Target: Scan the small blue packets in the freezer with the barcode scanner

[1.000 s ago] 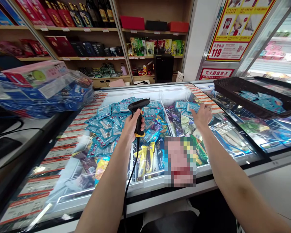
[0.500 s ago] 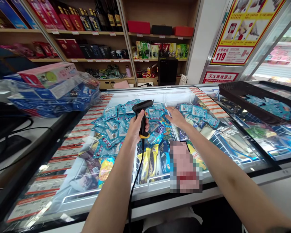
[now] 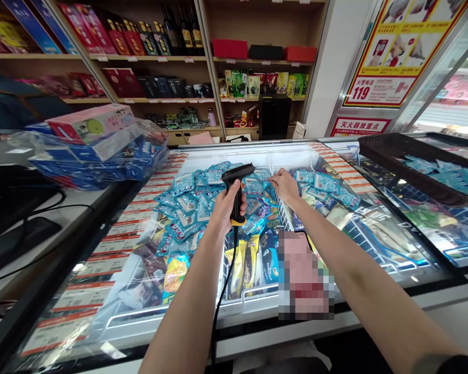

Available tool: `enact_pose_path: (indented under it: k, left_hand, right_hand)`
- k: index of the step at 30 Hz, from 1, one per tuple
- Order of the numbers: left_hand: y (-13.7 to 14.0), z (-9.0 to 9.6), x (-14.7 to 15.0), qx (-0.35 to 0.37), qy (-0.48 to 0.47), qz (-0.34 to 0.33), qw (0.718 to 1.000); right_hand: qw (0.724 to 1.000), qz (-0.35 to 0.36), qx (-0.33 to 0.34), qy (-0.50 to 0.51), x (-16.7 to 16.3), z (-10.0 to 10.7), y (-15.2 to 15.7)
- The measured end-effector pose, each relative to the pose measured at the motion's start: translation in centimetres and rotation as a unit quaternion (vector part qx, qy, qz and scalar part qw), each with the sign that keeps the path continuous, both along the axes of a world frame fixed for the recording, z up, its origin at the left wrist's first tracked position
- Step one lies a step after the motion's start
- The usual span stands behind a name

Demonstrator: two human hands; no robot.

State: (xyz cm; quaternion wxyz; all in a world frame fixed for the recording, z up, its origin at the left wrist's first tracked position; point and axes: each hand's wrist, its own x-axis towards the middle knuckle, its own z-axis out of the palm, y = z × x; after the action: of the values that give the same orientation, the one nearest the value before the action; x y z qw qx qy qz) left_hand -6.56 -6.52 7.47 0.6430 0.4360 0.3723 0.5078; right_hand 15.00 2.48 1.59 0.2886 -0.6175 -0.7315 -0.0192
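My left hand point(image 3: 228, 206) is wrapped round the handle of a black barcode scanner point(image 3: 237, 173) with a yellow-tipped base, its head pointing right. A black cord point(image 3: 229, 278) hangs from it towards me. To its right, my right hand point(image 3: 285, 188) pinches the edge of a small blue packet point(image 3: 262, 175) between thumb and fingertips. Many similar blue packets point(image 3: 187, 202) lie heaped in the chest freezer point(image 3: 140, 317), beneath and left of the scanner. More blue packets point(image 3: 322, 183) lie beyond the white wire divider point(image 3: 284, 213), right of my right hand.
A pixelated phone-like object point(image 3: 304, 275) rests at the freezer's front edge. Yellow ice-cream wrappers point(image 3: 251, 259) lie below the scanner. A dark basket point(image 3: 378, 153) with blue packets sits on the right. Plastic-wrapped boxes point(image 3: 97, 156) are stacked left. Shelves point(image 3: 152, 58) stand behind.
My right hand has drawn its fingers together on a packet's edge, where they were spread over the pile. The scanner stays in my left hand; the whole view has shifted slightly.
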Motion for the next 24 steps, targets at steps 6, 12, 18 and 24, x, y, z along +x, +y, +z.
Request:
enact_pose_path:
  k: [6, 12, 18, 24]
  left_hand:
    - [-0.2, 0.2, 0.3, 0.002, 0.002, -0.004, 1.0]
    - [-0.4, 0.2, 0.7, 0.0, 0.017, -0.009, 1.0]
    - [-0.9, 0.3, 1.4, 0.002, 0.037, -0.033, 0.999]
    - [-1.0, -0.1, 2.1, 0.008, 0.049, -0.061, 0.997]
  right_hand:
    - [0.993, -0.03, 0.015, 0.11, 1.8, 0.1, -2.9]
    - [0.914, 0.003, -0.017, 0.405, 3.9, -0.8, -5.5]
    - [0.846, 0.0, -0.003, 0.532, 4.5, -1.2, -6.6]
    - [0.842, 0.009, 0.001, 0.539, 4.6, -0.9, -6.9]
